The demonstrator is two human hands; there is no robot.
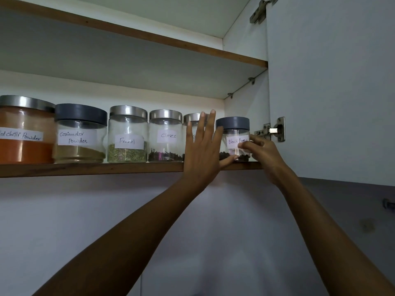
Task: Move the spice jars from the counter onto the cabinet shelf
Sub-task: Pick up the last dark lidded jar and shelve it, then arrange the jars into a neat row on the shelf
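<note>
A row of labelled glass spice jars stands on the cabinet shelf (pixel 106 168): red chilli powder (pixel 23 133), coriander powder (pixel 80 135), fennel (pixel 127 135), cloves (pixel 165 136), and one jar (pixel 193 119) mostly hidden behind my left hand. At the right end stands the black pepper jar (pixel 234 133) with a grey lid. My left hand (pixel 203 150) is flat with fingers spread, its thumb and palm against the jar's left side. My right hand (pixel 261 153) pinches the jar's right side with its fingertips.
The open white cabinet door (pixel 331 92) hangs at the right, with its hinge (pixel 273 130) just beside the black pepper jar. An upper shelf (pixel 149 38) spans above. A grey wall lies below the shelf.
</note>
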